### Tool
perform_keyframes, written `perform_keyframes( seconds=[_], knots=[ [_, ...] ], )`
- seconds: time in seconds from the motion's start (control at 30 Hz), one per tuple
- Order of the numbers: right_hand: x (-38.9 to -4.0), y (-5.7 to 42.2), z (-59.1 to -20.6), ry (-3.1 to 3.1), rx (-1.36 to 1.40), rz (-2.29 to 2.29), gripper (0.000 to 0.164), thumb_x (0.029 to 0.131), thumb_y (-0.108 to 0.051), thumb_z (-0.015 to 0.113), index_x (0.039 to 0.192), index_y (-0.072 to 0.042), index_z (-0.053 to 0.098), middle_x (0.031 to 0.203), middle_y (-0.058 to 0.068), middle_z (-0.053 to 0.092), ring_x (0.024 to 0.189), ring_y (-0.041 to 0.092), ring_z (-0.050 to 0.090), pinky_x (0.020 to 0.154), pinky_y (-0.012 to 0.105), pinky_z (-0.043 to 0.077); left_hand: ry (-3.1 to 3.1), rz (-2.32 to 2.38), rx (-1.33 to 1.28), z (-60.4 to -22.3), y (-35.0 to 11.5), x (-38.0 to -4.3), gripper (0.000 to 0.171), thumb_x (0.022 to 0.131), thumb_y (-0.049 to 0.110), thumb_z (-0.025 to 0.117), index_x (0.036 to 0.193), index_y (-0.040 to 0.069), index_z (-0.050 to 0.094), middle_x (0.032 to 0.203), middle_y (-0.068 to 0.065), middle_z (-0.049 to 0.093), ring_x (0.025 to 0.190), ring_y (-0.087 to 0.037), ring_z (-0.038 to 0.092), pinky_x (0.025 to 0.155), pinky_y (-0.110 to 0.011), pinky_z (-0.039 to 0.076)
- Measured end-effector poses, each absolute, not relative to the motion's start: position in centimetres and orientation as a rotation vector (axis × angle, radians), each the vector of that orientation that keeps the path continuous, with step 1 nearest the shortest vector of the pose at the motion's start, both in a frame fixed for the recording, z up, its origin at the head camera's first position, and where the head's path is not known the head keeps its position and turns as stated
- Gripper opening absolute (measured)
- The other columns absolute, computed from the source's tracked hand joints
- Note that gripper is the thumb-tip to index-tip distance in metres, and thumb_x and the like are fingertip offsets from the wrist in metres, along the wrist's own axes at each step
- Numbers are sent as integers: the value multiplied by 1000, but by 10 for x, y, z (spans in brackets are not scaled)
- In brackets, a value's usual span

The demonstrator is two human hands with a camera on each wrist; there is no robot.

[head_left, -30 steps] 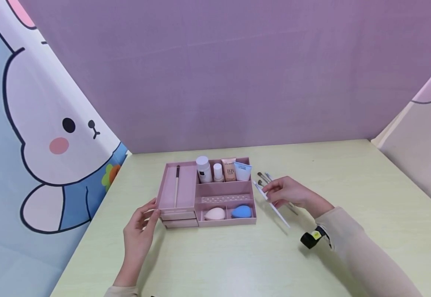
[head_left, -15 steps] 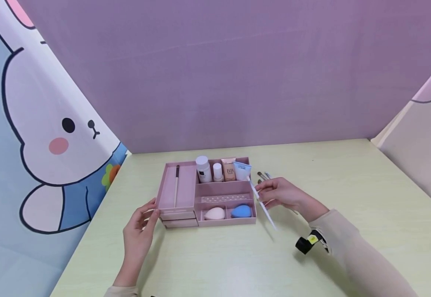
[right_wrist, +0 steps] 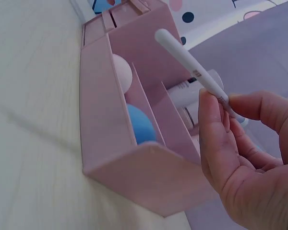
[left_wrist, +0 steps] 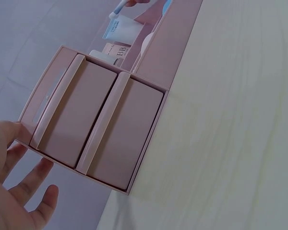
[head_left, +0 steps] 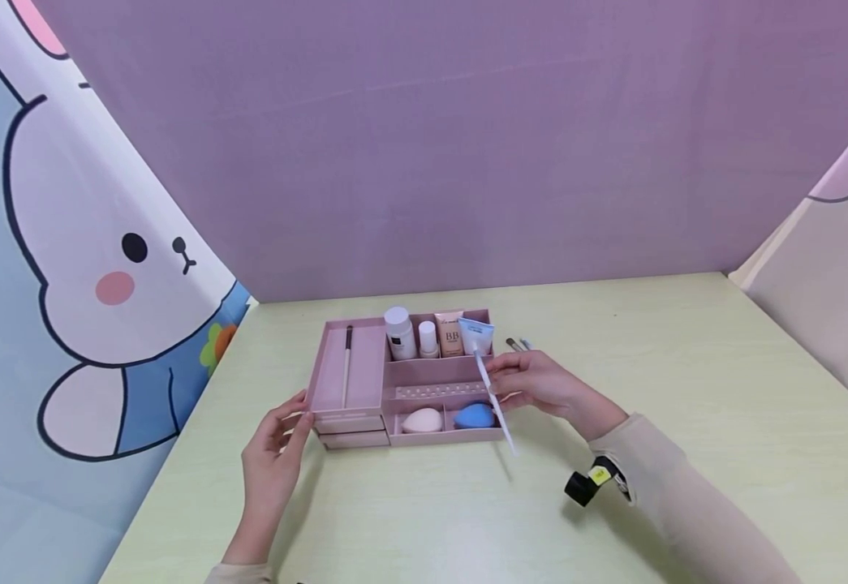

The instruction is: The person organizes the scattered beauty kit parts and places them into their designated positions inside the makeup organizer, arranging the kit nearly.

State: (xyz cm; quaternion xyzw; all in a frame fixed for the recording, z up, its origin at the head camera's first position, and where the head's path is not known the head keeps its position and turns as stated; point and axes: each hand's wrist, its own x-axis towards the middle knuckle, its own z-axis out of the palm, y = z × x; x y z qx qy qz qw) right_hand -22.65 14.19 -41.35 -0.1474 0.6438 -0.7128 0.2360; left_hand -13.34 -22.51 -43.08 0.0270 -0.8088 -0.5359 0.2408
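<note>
On our desk [head_left: 394, 519], we touch a pink organizer [head_left: 434, 371] with our relaxed left hand [head_left: 276, 454], and our right hand [head_left: 549, 387] pinches, over compartments [head_left: 411, 374] of bottles [head_left: 401, 334], tubes [head_left: 450, 336] and sponges [head_left: 422, 420] beside a tray [head_left: 367, 361] with a brush [head_left: 346, 369], a slim white stick [head_left: 498, 409].

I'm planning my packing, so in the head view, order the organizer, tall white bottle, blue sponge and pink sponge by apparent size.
Organizer
Tall white bottle
Blue sponge and pink sponge: too alike to rank
</note>
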Motion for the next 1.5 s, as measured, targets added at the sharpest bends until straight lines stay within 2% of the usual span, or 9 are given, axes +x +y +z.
perform_keyframes(
  seconds=[0.2,0.43,0.63,0.73,0.93,1.03,1.2,1.37,1.5],
  knots=[
    [-224,128,-410,1755,-374,-2002,30,92,8,56,122,13,55,93,4,69,85,18,68,74,34,58,-2203,-1466,62,-432,-225,-134,20,97,9,65,116,4,68,131,-3,65,94,4,62,77,-14,47],
    [-223,113,-408,1707,-374,-2058,23,93,7,54,114,3,62,90,2,67,77,14,68,73,32,58,-2199,-1466,52,-432,-225,-135,20,97,9,65,116,5,68,130,-3,65,94,4,62,77,-13,47],
    [-223,97,-405,1671,-363,-2081,32,94,7,54,125,14,54,91,2,68,79,15,68,76,34,58,-2207,-1464,64,-432,-225,-135,20,97,10,66,116,5,68,131,-3,65,95,6,61,77,-13,46],
    [-223,89,-403,1639,-364,-2094,32,94,7,53,125,14,53,90,2,68,80,15,67,76,35,58,-2203,-1464,61,-432,-225,-135,20,97,9,66,116,4,68,130,-3,66,94,5,62,77,-13,47],
    [-221,73,-397,1602,-371,-2126,23,94,8,52,113,1,63,86,1,66,78,14,67,75,36,58,-2199,-1470,56,-433,-225,-135,20,97,10,65,117,5,68,130,-2,65,95,3,62,77,-13,47],
    [-220,65,-396,1588,-361,-2144,23,93,9,52,110,-2,64,86,0,66,78,14,66,75,37,58,-2205,-1467,60,-433,-226,-135,21,98,11,65,118,6,68,131,-3,65,96,3,62,77,-13,46],
    [-221,55,-394,1591,-330,-2145,23,93,9,53,114,4,62,87,2,65,79,15,66,77,37,58,-2196,-1464,44,-434,-226,-135,20,97,9,65,117,5,68,131,-4,65,95,5,61,77,-13,47],
    [-222,47,-391,1580,-300,-2141,21,93,9,56,112,2,62,88,4,65,80,17,66,78,37,58,-2179,-1465,18,-433,-226,-135,18,97,7,65,114,3,69,130,-5,66,95,2,63,76,-13,47],
    [-222,40,-388,1556,-279,-2142,25,94,9,55,119,7,57,89,5,64,80,18,66,78,36,58,-2180,-1461,16,-433,-225,-135,17,97,7,64,114,3,68,130,-5,66,95,1,64,76,-13,47]
  ],
)
